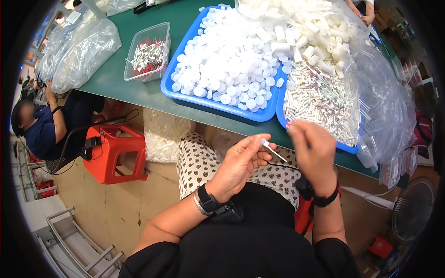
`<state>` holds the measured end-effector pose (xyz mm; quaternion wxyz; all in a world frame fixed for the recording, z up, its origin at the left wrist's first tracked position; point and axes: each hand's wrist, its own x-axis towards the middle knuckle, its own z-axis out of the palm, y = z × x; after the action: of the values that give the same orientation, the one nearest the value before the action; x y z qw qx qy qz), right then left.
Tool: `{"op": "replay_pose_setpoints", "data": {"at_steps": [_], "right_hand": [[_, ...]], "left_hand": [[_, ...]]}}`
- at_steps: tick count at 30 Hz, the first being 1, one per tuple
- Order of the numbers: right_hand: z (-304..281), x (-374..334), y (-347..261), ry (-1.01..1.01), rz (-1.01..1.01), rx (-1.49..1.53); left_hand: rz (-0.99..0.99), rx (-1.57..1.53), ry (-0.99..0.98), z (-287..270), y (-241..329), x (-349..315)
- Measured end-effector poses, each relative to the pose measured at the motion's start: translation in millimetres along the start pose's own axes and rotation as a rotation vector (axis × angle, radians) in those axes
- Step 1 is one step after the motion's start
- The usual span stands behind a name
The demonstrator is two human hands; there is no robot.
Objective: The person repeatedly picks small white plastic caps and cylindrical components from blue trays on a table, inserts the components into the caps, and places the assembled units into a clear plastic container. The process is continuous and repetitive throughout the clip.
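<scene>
My left hand (238,162) pinches a small white plastic piece (273,148) between thumb and forefinger. A thin white stem juts from its wider head, slanting down to the right. To the right, my right hand (315,146) is raised at the table's near edge, slightly blurred, with a small red-and-white piece (289,125) at its closed fingertips. Just beyond it lies a blue tray (280,118) heaped with thin white and reddish sticks (320,99) and thick cream-coloured tubes (331,39). Left of that, another blue tray (168,90) holds a pile of white translucent discs (225,65).
A clear plastic tub (164,34) of red and white sticks stands on the green table (111,88). Plastic bags (92,51) lie at far left, more plastic (389,116) at right. A red stool (113,153), a seated person (44,123) and a fan (412,211) are nearby.
</scene>
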<state>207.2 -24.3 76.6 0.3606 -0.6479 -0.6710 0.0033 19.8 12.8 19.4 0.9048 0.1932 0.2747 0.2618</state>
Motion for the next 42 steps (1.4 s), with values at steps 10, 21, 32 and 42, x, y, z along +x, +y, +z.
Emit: {"op": "replay_pose_setpoints", "data": {"at_steps": [10, 21, 32, 42], "right_hand": [[11.7, 32.0, 35.9, -0.136, -0.064, -0.212], [2.4, -8.4, 19.7, 0.028, -0.006, 0.228], [3.4, -28.2, -5.5, -0.080, 0.032, 0.267], [9.1, -24.4, -11.1, -0.190, 0.196, 0.540]], "left_hand": [[0.061, 0.070, 0.038, 3.6, -0.5, 0.1], [0.167, 0.049, 0.076, 9.7, 14.3, -3.2], [0.234, 0.010, 0.080, 14.9, 17.7, 0.3], [0.208, 0.204, 0.058, 22.6, 2.9, -4.2]]}}
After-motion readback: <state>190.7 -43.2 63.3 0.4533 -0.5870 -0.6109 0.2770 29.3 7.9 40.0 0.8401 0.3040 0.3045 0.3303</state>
